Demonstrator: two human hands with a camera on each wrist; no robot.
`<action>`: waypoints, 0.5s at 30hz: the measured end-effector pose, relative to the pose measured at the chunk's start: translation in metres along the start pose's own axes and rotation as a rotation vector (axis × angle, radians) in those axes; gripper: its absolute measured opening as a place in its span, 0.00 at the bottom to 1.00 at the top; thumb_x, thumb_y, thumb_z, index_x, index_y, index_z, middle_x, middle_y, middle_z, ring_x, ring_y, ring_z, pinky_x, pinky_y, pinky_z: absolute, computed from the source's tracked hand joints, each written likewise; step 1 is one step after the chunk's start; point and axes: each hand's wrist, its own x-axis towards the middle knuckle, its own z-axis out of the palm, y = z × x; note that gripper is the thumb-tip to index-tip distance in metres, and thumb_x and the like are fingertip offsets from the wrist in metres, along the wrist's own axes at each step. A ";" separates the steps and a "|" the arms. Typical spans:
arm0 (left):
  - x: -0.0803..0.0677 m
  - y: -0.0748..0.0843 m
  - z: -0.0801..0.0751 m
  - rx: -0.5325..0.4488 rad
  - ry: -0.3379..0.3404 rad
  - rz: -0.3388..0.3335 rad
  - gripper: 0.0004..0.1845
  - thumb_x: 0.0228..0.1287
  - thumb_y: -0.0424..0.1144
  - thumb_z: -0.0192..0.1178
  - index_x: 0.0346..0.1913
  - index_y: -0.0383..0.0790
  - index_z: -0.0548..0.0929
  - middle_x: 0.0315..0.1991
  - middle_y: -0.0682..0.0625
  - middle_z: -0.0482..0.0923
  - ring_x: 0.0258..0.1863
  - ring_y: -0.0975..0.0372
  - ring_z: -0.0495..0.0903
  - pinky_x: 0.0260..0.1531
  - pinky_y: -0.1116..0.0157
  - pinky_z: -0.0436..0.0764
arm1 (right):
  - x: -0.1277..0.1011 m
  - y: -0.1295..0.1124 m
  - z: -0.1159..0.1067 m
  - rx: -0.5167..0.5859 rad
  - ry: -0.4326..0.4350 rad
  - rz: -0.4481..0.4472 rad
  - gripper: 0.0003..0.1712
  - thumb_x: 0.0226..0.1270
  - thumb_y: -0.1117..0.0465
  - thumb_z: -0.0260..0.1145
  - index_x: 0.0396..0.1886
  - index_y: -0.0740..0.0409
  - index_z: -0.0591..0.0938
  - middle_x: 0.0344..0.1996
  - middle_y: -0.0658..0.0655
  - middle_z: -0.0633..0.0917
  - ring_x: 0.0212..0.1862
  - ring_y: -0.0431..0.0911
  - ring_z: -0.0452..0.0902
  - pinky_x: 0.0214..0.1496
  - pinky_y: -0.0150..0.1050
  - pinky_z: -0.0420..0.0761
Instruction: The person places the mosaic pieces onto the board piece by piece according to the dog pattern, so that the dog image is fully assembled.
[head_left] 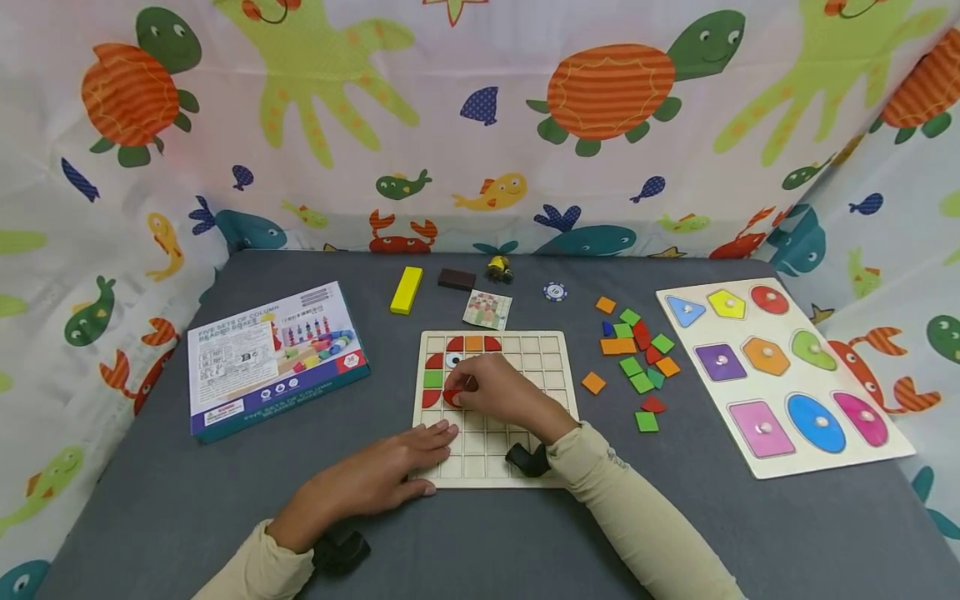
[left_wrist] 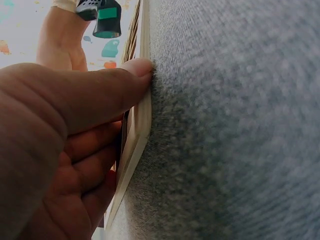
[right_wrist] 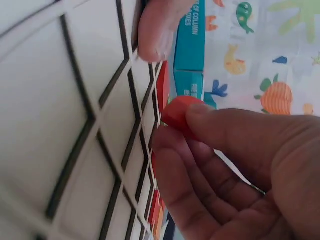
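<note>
Red piece [right_wrist: 176,114] pinched by right-hand fingers [right_wrist: 210,125] over grid board [head_left: 540,392]; left hand [head_left: 382,475] flat, steadying it.

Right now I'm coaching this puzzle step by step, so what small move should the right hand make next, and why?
Probably lower the red wooden tile flat into the open cell under it. The right hand pinches it tilted just above the pale wooden grid board, beside red pieces already seated along the left columns, while the left hand presses flat on the board's near-left corner, steadying it.
</note>
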 end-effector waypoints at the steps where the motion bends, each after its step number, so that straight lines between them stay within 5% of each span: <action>1: 0.000 0.000 0.000 0.003 0.001 0.001 0.29 0.69 0.43 0.61 0.69 0.37 0.70 0.74 0.50 0.56 0.73 0.57 0.53 0.65 0.54 0.64 | 0.002 -0.001 0.002 0.001 0.006 0.001 0.06 0.61 0.69 0.70 0.36 0.57 0.87 0.30 0.46 0.84 0.32 0.38 0.77 0.37 0.34 0.78; 15: 0.001 0.002 -0.002 -0.007 -0.015 -0.015 0.30 0.69 0.43 0.61 0.70 0.37 0.69 0.75 0.50 0.55 0.74 0.57 0.52 0.66 0.54 0.62 | 0.008 0.003 0.003 -0.157 0.010 -0.007 0.07 0.59 0.67 0.72 0.38 0.59 0.89 0.34 0.50 0.86 0.40 0.42 0.78 0.44 0.37 0.77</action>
